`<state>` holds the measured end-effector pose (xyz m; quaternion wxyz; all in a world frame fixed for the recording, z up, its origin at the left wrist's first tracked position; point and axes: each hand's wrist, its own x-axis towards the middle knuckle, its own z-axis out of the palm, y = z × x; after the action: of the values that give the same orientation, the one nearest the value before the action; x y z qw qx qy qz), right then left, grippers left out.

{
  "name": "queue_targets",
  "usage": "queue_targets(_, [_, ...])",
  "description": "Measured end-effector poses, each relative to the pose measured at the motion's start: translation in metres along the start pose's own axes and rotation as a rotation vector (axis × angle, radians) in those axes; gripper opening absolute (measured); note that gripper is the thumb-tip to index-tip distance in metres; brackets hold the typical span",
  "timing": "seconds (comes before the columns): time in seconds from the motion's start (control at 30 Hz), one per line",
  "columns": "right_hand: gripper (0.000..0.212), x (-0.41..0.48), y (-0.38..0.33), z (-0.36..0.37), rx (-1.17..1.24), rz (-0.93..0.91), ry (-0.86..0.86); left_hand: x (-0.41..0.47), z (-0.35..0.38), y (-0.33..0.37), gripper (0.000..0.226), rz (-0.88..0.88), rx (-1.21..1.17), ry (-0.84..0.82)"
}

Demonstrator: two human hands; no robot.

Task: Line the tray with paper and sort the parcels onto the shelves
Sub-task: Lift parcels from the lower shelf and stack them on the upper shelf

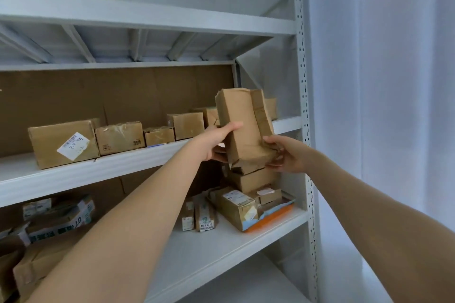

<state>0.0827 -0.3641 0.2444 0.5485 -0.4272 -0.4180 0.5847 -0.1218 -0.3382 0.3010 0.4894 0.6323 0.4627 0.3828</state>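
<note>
Cardboard boxes [120, 138] stand in a row along the middle shelf [123, 167], right behind the tall crumpled parcel [242, 123] at centre right. The left hand [216, 142] grips the parcel's left side and the right hand [285, 155] curls round its lower right corner. Below, labelled packets lean in an orange-edged open carton [270, 219] on the white lower shelf [209, 253]. On the right are a perforated upright [304, 81] and a pale curtain [381, 81].

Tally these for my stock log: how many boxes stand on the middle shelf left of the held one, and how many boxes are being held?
Shelf boxes: 5
Held box: 1
Total: 6
</note>
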Motion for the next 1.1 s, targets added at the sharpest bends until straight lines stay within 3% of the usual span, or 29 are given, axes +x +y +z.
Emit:
queue_targets(0.17, [0.064, 0.007, -0.039, 0.002, 0.257, -0.083, -0.055, 0.01, 0.009, 0.049, 0.068, 0.02, -0.026, 0.088])
queue_targets(0.4, [0.042, 0.049, -0.099, 0.016, 0.193, -0.301, 0.203, 0.06, 0.011, 0.103, 0.072, 0.084, -0.132, 0.032])
queue_targets(0.6, [0.052, 0.115, -0.143, 0.025, 0.056, -0.367, 0.43, 0.131, 0.006, 0.127, 0.065, 0.134, -0.117, -0.044])
queue_targets(0.83, [0.069, 0.192, -0.155, 0.02, -0.093, -0.475, 0.557, 0.195, 0.003, 0.131, 0.057, 0.077, -0.121, -0.045])
queue_targets(1.1, [0.071, 0.238, -0.157, 0.009, -0.396, -0.536, 0.715, 0.232, 0.013, 0.129, 0.066, 0.086, -0.013, 0.03])
